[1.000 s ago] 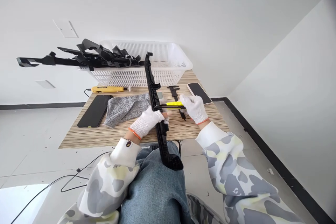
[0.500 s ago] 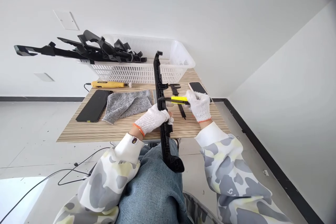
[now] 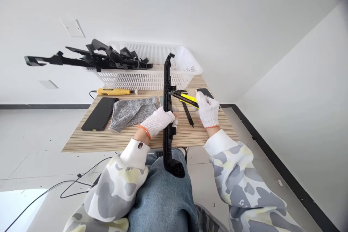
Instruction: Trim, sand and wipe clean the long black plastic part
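Striped table (image 3: pixel 84 143) ahead. Our left hand (image 3: pixel 160 120) wraps the black strip (image 3: pixel 167 139), fingers closed mid-length above the table edge, probably steadying it; our right hand (image 3: pixel 208 110) grips the yellow cutter (image 3: pixel 189 98), front end at the strip. White basket (image 3: pixel 136 80) behind, presumably kept reachable.

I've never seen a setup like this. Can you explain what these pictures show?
There's no robot: a person works, filmed by a camera on their head, looking forward and down. Their gloved left hand holds a long black part; their gloved right hand holds a yellow-and-black cutter, its tip at or near that part. On the striped table lie a grey cloth, a phone, a dark phone-like slab, a caliper and a yellow corded tool; a white basket holds more black parts.
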Available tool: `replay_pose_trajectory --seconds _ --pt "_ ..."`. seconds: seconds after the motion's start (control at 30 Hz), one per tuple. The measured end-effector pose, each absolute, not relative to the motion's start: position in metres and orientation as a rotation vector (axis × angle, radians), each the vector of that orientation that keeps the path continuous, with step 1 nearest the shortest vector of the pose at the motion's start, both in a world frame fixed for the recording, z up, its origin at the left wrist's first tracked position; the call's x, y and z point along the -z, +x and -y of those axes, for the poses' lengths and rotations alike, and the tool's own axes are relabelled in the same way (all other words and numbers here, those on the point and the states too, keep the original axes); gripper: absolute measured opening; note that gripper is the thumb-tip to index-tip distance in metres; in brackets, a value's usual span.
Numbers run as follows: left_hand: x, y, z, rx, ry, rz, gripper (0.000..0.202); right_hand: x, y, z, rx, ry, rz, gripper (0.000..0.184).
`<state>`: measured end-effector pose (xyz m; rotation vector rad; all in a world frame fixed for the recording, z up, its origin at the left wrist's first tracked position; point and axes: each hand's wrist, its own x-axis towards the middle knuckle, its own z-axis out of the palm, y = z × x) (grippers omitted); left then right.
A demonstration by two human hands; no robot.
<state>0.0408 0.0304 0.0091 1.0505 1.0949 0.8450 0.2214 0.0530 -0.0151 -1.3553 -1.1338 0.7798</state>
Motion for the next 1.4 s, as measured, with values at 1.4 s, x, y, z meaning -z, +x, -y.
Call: replay_pose_trajectory --seconds 1.4 --pt "-0.001 0.03 -0.033 -0.834 1.113 -1.206 0.022 0.017 0.198 -0.055 -0.88 -1.301 1.091 0.052"
